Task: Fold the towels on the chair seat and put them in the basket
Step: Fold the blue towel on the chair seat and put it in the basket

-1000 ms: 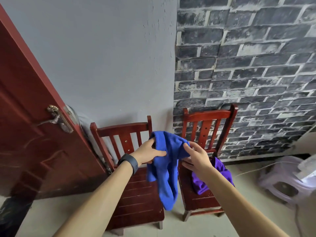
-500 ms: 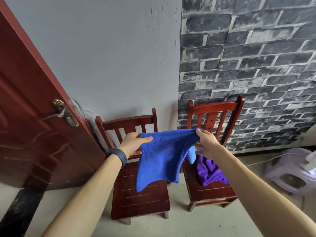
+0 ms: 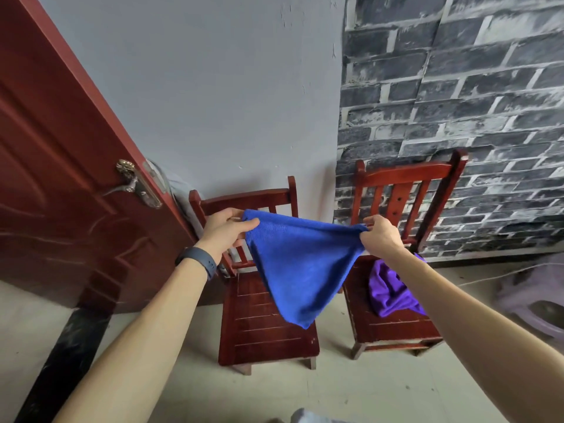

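Note:
A blue towel (image 3: 297, 264) hangs stretched in the air between my two hands, above the left red wooden chair (image 3: 265, 340). My left hand (image 3: 227, 228) pinches its upper left corner and my right hand (image 3: 380, 235) pinches its upper right corner. The towel's lower corner droops to a point over the left chair's seat. A crumpled purple towel (image 3: 389, 293) lies on the seat of the right red chair (image 3: 393, 328), partly behind my right forearm. No basket is in view.
A dark red door (image 3: 61, 193) stands open at the left, its handle close to the left chair's back. A pale plastic stool (image 3: 532, 300) sits on the floor at the far right. The two chairs back onto a grey wall and brick-patterned wall.
My hands have moved apart and spread the blue towel out wide, from a bunched hanging clump to a stretched sheet. The view has tilted upward a little.

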A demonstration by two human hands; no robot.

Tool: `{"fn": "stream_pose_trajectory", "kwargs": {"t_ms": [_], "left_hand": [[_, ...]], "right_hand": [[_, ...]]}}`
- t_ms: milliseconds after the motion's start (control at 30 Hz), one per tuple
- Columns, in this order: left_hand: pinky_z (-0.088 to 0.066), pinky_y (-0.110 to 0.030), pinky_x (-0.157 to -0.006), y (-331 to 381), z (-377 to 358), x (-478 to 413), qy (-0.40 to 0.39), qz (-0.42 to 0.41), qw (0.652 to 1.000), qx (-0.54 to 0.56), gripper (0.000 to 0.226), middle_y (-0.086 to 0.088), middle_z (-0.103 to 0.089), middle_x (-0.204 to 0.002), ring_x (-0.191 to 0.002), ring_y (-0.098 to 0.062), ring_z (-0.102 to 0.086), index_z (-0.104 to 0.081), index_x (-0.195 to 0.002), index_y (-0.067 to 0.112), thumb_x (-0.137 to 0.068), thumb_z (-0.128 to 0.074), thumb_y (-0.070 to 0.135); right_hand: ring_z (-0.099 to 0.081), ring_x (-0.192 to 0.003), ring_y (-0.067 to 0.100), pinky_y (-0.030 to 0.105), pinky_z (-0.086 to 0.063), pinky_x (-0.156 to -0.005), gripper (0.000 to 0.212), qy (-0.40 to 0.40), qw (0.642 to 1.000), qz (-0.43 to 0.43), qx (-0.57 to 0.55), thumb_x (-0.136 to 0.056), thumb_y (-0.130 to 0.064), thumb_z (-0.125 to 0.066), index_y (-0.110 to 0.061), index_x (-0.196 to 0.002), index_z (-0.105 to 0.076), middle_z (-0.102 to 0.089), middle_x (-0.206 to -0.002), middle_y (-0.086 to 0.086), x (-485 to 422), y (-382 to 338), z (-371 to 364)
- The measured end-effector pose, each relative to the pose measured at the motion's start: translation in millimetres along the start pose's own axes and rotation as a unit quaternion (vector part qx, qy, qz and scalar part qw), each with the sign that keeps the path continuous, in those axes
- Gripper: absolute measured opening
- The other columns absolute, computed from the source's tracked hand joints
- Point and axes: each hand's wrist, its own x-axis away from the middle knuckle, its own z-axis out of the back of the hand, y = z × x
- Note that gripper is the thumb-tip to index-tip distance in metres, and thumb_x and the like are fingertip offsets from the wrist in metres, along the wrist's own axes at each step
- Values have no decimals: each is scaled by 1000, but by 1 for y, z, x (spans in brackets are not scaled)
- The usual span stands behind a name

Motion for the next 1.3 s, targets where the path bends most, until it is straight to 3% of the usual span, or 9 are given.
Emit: {"fn": "stream_pose_trajectory", "kwargs": {"t_ms": [133, 333, 433, 633, 700, 800, 967, 1133, 1300], "left_hand": [[-47, -25, -59, -6, 2, 5, 46, -32, 990, -126, 18, -1, -68, -81, -68, -13, -62, -62, -83, 20, -82, -77, 30], [-48, -29, -66, -32, 19, 4, 82, 31, 966, -242, 49, -5, -73, -75, -76, -20, -67, -70, -78, 8, -81, -67, 57], [-54, -33, -78, -51, 36, 0, 54, 79, 984, -150, 40, -3, -75, -79, -81, -20, -70, -73, -80, 12, -77, -75, 52], [-50, -38, -92, -78, 59, 8, 30, 139, 985, 94, 27, -8, -71, -96, -88, -24, -66, -61, -97, 13, -81, -79, 27], [-47, -39, -97, -84, 64, 10, 5, 138, 984, 113, 24, -3, -71, -101, -93, -23, -67, -63, -102, 17, -83, -76, 21], [-48, -37, -97, -92, 72, 10, -5, 105, 989, 105, 28, -2, -71, -105, -100, -19, -67, -68, -108, 19, -83, -74, 8], [-52, -28, -88, -110, 95, -5, 44, 3, 998, -55, 32, 7, -72, -94, -99, -14, -66, -72, -103, 24, -78, -78, 7], [-51, -27, -93, -121, 109, -11, 116, -50, 981, -147, 30, 5, -74, -100, -94, -10, -67, -75, -109, 19, -79, -78, 17], [-52, -24, -86, -129, 119, -9, 149, -81, 966, -196, 25, 5, -75, -97, -89, -11, -69, -76, -106, 22, -81, -76, 23]], "right_hand": [[-64, -104, 42, 37, -49, -81, 33, 32, 996, -67, 48, -88, -8, -51, 2, -116, -63, -66, -111, 27, 1, 11, 0], [-71, -59, 20, 32, -51, -61, 25, -79, 963, -142, -216, -100, -25, -52, -2, -107, -61, -67, -85, 10, -4, 24, -19], [-70, -78, 29, 34, -53, -75, 18, -103, 927, -211, -294, -95, -32, -57, -14, -98, -61, -69, -90, 10, 0, 17, -24], [-61, -82, 20, 32, -47, -70, 24, -140, 879, -199, -411, -87, -38, -70, -18, -97, -63, -64, -90, 2, -3, 14, -33], [-60, -81, 16, 31, -47, -77, 11, -177, 892, -147, -389, -88, -16, -70, -16, -96, -62, -62, -90, 1, 4, 11, -39], [-61, -86, 20, 38, -51, -83, 55, -140, 951, -61, -268, -84, 8, -68, -20, -127, -48, -61, -99, 5, 12, 10, -50], [-62, -96, 26, 27, -41, -80, 35, -25, 995, 76, 54, -86, -21, -71, -20, -120, -66, -71, -103, 6, 20, 7, -61], [-64, -88, 30, 32, -43, -71, 15, 37, 985, 135, 98, -91, -36, -66, -27, -102, -69, -73, -86, 3, 31, -10, -68], [-67, -84, 20, 26, -50, -72, 15, 22, 993, 113, -17, -93, -27, -65, -25, -105, -73, -72, -91, -1, 36, -26, -79]]}}
